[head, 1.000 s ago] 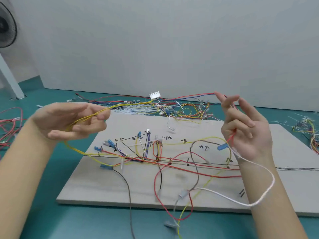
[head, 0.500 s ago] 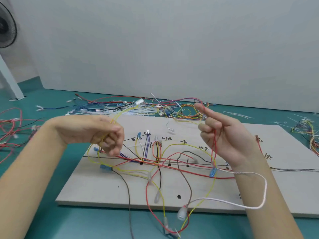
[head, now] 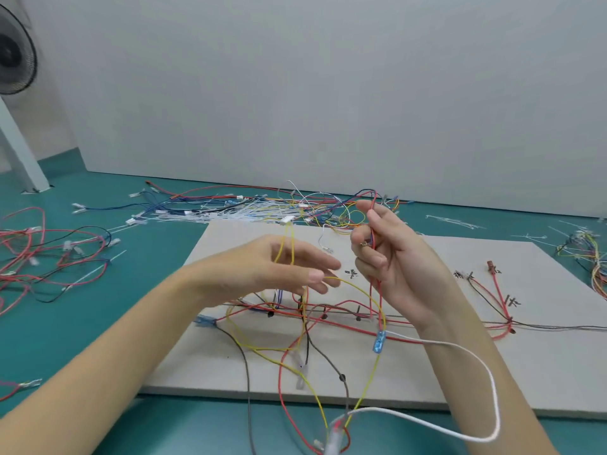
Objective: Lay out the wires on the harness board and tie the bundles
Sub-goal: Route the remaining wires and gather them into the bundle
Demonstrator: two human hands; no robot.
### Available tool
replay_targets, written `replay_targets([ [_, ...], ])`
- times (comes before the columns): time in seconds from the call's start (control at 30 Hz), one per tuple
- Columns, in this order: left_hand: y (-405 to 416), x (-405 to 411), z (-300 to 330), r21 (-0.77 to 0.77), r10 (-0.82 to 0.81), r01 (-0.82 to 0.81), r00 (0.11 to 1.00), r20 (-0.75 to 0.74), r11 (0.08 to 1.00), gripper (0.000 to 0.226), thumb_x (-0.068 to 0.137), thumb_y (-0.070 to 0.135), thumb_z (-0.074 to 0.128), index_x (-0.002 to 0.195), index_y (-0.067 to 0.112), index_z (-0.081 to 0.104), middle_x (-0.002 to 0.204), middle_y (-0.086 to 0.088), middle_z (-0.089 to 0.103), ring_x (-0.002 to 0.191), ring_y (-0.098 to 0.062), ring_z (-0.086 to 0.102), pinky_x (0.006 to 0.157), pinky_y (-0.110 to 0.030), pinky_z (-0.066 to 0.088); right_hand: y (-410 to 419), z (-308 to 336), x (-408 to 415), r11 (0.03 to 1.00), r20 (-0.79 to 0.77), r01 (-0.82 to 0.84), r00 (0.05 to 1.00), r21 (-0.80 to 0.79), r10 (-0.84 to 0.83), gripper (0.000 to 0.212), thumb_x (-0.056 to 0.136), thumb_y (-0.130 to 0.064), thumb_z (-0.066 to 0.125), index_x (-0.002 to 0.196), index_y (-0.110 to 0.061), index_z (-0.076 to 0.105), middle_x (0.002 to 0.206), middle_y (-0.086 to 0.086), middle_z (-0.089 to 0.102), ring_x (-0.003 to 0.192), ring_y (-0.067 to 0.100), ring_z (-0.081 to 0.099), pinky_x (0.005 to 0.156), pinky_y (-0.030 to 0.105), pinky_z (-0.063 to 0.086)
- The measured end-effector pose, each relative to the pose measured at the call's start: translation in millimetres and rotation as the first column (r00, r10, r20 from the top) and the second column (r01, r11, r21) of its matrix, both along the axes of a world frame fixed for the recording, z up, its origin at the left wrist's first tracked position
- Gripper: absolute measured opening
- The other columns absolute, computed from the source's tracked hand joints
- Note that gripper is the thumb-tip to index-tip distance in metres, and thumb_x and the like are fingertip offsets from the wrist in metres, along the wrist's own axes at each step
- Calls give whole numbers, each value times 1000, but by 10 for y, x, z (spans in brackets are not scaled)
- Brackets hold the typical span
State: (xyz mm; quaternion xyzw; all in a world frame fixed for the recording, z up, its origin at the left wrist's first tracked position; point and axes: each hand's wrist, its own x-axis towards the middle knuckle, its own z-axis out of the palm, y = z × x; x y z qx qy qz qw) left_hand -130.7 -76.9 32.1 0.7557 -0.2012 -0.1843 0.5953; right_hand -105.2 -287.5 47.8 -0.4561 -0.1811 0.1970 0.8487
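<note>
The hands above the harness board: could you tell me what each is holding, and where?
The right hand pinches red wires near their upper end. The left hand has straight fingers, with yellow wires crossing it; no clear grip.

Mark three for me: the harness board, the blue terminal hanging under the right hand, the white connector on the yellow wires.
harness board [head: 512,362]: head view, bare surface near its right front.
blue terminal [head: 379,342]: head view, middle of its sleeve.
white connector [head: 286,220]: head view, centre of its housing.
</note>
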Motion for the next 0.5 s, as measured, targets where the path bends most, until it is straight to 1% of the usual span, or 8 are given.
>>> replay_targets([
  [0.07, -93, -29, -11, 22, -2, 1, 999, 33, 1000, 23, 86, 31, 70, 108, 25, 73, 101, 1, 75, 99, -14, 68, 90, -25, 51, 25, -5, -8, 1000, 10, 2, 1000, 9, -2, 15, 98, -19, 41, 109, -16, 52, 63, 2, 64, 39, 6, 37, 39, 16, 27],
  [0.17, -142, -51, -36, -24, 27, -26, 999, 42, 999, 11, 86, 27, 69, 90, 22, 78, 73, 3, 68, 73, -9, 61, 72, -15, 49, 33, -7, -5, 1000, 25, 7, 1000, -16, -7, 15, 98, -20, 42, 108, -17, 52, 65, 3, 65, 39, 7, 37, 39, 17, 28],
  [0.23, -118, -59, -41, -112, 17, -18, 1000, -12, 994, 11, 86, 25, 67, 82, 21, 77, 71, 3, 64, 68, -10, 57, 67, -17, 49, 30, -18, -5, 996, 50, 26, 999, -83, -22, 15, 100, -20, 41, 108, -17, 52, 67, 5, 67, 39, 8, 37, 40, 17, 26],
  [0.3, -79, -61, -17, -269, -22, -2, 996, -84, 963, 11, 85, 19, 68, 77, 18, 75, 83, -1, 70, 75, -12, 63, 70, -21, 52, 30, -28, -9, 981, 88, 62, 995, -182, -47, 15, 101, -21, 40, 110, -16, 52, 70, 6, 68, 37, 10, 36, 39, 18, 21],
  [0.33, -54, -57, 8, -365, -58, 9, 990, -126, 931, 10, 84, 19, 69, 75, 17, 74, 95, -5, 72, 84, -15, 67, 74, -25, 53, 29, -34, -9, 972, 102, 79, 993, -223, -58, 16, 102, -21, 39, 111, -15, 51, 72, 6, 68, 36, 10, 35, 38, 18, 20],
  [0.4, 1, -56, 71, -554, -172, 28, 963, -209, 832, 16, 88, 21, 63, 76, 14, 70, 118, -12, 69, 105, -22, 66, 86, -32, 54, 19, -38, -5, 955, 111, 104, 991, -277, -76, 17, 102, -21, 39, 113, -14, 51, 74, 5, 69, 33, 10, 33, 35, 15, 18],
  [0.43, 21, -64, 102, -631, -236, 37, 943, -234, 775, 19, 91, 21, 58, 79, 13, 70, 123, -12, 67, 113, -24, 64, 93, -35, 52, 8, -39, -3, 944, 117, 124, 989, -305, -92, 17, 102, -22, 40, 113, -14, 51, 76, 5, 70, 33, 10, 31, 35, 15, 18],
  [0.5, 61, -70, 127, -754, -321, 3, 906, -276, 657, 25, 96, 16, 48, 85, 6, 67, 120, -17, 67, 118, -32, 60, 102, -42, 46, -23, -39, 6, 911, 145, 179, 980, -372, -133, 16, 102, -21, 41, 112, -14, 52, 77, 5, 70, 32, 10, 28, 36, 13, 18],
])
